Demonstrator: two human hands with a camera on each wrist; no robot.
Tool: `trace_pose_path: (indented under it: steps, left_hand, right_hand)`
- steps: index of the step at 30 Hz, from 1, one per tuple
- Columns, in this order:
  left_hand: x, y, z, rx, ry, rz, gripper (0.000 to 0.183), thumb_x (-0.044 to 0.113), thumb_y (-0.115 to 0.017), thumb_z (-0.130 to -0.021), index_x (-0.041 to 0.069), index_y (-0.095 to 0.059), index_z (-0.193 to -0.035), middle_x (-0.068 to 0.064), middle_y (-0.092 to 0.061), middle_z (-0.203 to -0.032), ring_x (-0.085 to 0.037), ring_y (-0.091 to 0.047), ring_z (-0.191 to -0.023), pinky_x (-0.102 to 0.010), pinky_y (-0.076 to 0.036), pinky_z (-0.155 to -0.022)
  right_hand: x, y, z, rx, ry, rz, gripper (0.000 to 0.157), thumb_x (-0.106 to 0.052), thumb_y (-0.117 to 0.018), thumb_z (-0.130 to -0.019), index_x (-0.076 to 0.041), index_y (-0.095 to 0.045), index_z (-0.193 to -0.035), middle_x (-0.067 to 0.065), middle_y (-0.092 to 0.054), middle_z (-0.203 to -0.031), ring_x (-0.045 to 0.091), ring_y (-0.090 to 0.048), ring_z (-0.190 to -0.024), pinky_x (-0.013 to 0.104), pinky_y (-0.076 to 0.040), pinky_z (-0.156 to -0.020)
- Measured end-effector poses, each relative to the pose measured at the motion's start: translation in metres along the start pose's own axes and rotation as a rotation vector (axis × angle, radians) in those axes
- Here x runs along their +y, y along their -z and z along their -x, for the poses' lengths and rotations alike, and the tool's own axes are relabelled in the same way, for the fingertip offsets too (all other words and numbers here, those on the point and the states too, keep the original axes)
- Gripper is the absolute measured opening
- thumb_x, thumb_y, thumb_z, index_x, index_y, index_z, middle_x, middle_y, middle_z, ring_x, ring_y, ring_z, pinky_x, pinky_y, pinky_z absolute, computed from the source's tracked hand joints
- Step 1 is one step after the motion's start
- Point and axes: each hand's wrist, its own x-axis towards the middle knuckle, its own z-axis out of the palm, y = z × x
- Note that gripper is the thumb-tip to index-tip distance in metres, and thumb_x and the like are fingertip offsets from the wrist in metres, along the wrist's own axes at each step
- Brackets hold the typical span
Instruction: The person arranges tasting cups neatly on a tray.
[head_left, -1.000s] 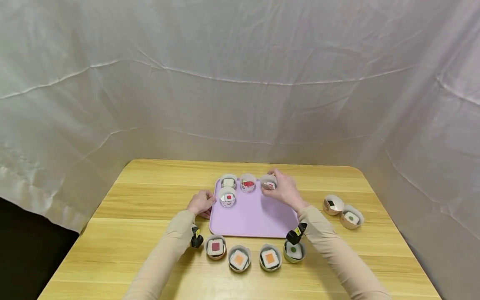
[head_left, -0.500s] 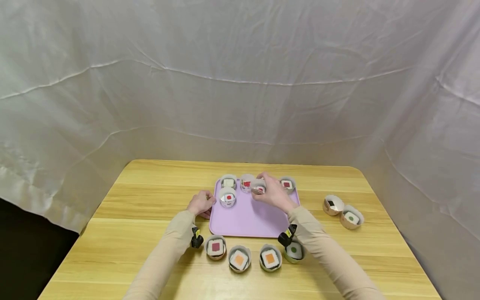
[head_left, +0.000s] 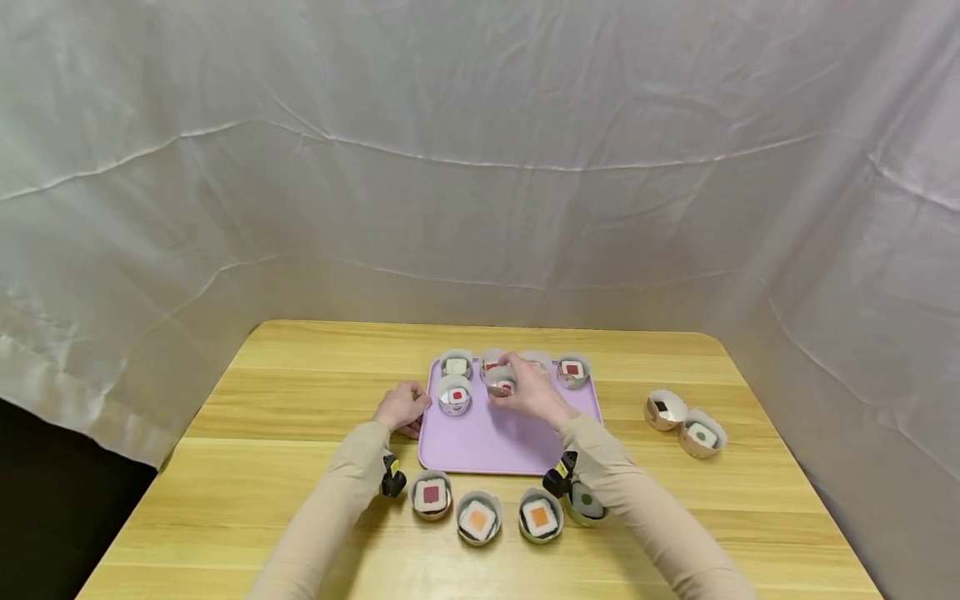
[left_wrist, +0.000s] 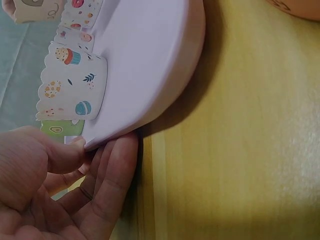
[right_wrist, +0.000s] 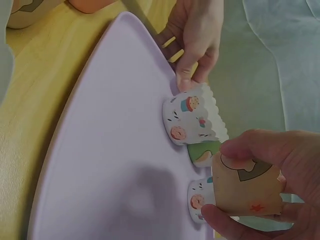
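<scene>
My left hand [head_left: 402, 407] pinches the left edge of a lilac tray [head_left: 502, 437], thumb at the rim and fingers beneath in the left wrist view. Between the thumb and fingers of my right hand [head_left: 534, 392] is a brown paper baking cup [right_wrist: 247, 187] with a white, red-centred piece like a sushi roll inside. It hangs over the tray, its shadow falling on the surface in the right wrist view. A white patterned cup [head_left: 454, 396] stands near my left hand, in front of a green cup [right_wrist: 202, 152]. Another white cup [right_wrist: 198, 201] is partly hidden behind the held one.
Along the tray's back stand further cups, including a right-hand cup [head_left: 573, 371] with a dark red centre. Several filled cups, among them an orange-centred one [head_left: 478, 518], line the wooden table in front. Two brown cups, one green-centred [head_left: 702, 435], sit at the right. Pale curtains surround the table.
My right hand has carried the brown baking cup leftward and slightly nearer, uncovering cups at the tray's back right. The left hand stays at the tray edge.
</scene>
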Motion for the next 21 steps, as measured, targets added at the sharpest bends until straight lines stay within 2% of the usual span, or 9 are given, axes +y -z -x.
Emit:
trace_pose_path:
  steps: [3, 10, 21]
  left_hand:
    - [0.0, 0.0, -0.001, 0.001, 0.001, -0.004, 0.016, 0.014, -0.053, -0.102, 0.0, -0.059, -0.103, -0.011, -0.061, -0.067, -0.016, -0.061, -0.052, -0.03, -0.06, -0.05]
    - [-0.001, 0.0, -0.002, 0.003, 0.003, -0.002, 0.016, 0.014, -0.053, -0.102, 0.0, -0.059, -0.103, -0.011, -0.061, -0.067, -0.016, -0.061, -0.052, -0.031, -0.06, -0.05]
    - [-0.002, 0.001, -0.002, 0.006, 0.006, -0.005, 0.016, 0.015, -0.052, -0.103, 0.0, -0.059, -0.102, -0.009, -0.059, -0.065, -0.016, -0.06, -0.05, -0.03, -0.059, -0.049]
  right_hand:
    - [-0.001, -0.002, -0.001, -0.015, -0.006, -0.012, 0.056, -0.013, -0.087, -0.074, -0.005, -0.056, -0.119, 0.018, -0.069, -0.111, 0.033, -0.067, -0.1, 0.048, -0.057, -0.089]
    - [-0.002, -0.007, -0.003, -0.025, 0.003, -0.017, 0.055, -0.011, -0.086, -0.074, -0.004, -0.056, -0.12, 0.017, -0.069, -0.112, 0.035, -0.066, -0.105, 0.05, -0.056, -0.093]
    - [-0.004, -0.012, -0.006, -0.069, -0.011, -0.024, 0.053, -0.01, -0.085, -0.074, -0.004, -0.055, -0.118, 0.018, -0.067, -0.109, 0.032, -0.066, -0.101, 0.047, -0.056, -0.092]
